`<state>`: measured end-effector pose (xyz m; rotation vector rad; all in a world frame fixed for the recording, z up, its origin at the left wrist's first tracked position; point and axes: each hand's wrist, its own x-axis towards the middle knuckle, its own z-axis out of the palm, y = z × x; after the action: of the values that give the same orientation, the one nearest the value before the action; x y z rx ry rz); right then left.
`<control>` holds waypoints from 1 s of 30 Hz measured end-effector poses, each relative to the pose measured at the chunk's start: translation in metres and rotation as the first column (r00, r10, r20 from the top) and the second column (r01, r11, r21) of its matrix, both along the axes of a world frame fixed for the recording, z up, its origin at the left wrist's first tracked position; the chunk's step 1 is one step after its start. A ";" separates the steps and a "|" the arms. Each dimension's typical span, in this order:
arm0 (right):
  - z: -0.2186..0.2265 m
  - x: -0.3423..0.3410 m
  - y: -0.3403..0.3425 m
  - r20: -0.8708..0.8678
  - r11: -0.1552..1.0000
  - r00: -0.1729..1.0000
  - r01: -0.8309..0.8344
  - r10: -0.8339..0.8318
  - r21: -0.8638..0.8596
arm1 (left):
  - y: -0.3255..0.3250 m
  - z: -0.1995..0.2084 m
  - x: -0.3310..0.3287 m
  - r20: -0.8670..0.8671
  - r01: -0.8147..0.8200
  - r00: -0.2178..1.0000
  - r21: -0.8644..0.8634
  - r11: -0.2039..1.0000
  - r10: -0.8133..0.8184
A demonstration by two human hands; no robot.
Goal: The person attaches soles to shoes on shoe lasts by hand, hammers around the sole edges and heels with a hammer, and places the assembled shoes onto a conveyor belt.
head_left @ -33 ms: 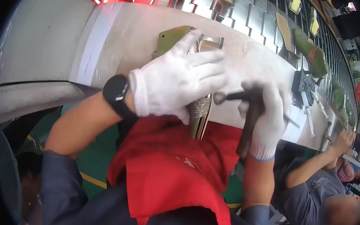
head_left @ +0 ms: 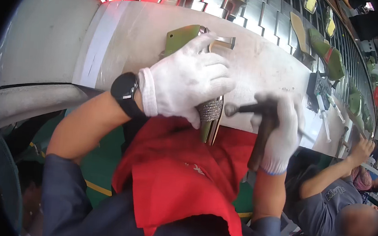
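Note:
My left hand point(head_left: 187, 82), in a white knit glove, is wrapped around a heeled shoe point(head_left: 212, 110) with a glittery band. The shoe sits on a green shoe last point(head_left: 181, 37), whose end with a hole sticks out beyond my fingers. Its heel point(head_left: 225, 42) points to the right, and its toe end lies over my red apron. The palm hides the middle of the shoe. My right hand point(head_left: 283, 126), also gloved, is closed around the dark handle of a hammer point(head_left: 263, 140). The hammer's rounded head is just right of the glittery band, apart from it.
A pale worktop point(head_left: 265, 64) spans the area in front of me. Beyond it, a slatted metal conveyor point(head_left: 261, 16) carries shoe parts and green lasts point(head_left: 335, 65). A dark block with white-handled tools point(head_left: 318, 86) stands at right. Another person point(head_left: 332, 202) works close by at right.
The hammer head has dropped slightly toward me and is less blurred. My left hand and the shoe have shifted only a little.

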<state>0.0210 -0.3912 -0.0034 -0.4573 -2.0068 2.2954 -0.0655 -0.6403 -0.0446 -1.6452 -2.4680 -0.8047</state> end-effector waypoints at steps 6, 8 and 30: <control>0.018 0.045 0.010 -0.183 0.941 0.965 0.230 -0.188 0.247 | -0.001 -0.009 -0.003 -0.061 -0.002 0.998 0.070 0.998 0.006; 0.022 0.043 0.002 -0.379 0.852 0.841 0.482 -0.385 0.203 | 0.004 -0.008 -0.004 -0.062 -0.003 0.998 0.086 0.996 0.008; 0.003 0.037 -0.009 -0.210 0.977 0.967 -0.107 0.146 0.186 | 0.006 -0.009 -0.005 -0.084 -0.023 0.996 0.097 0.995 0.031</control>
<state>0.0577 -0.3999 -0.0007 -0.0569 -2.1514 2.1009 -0.0703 -0.6347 -0.0541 -1.5763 -2.3499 -0.8181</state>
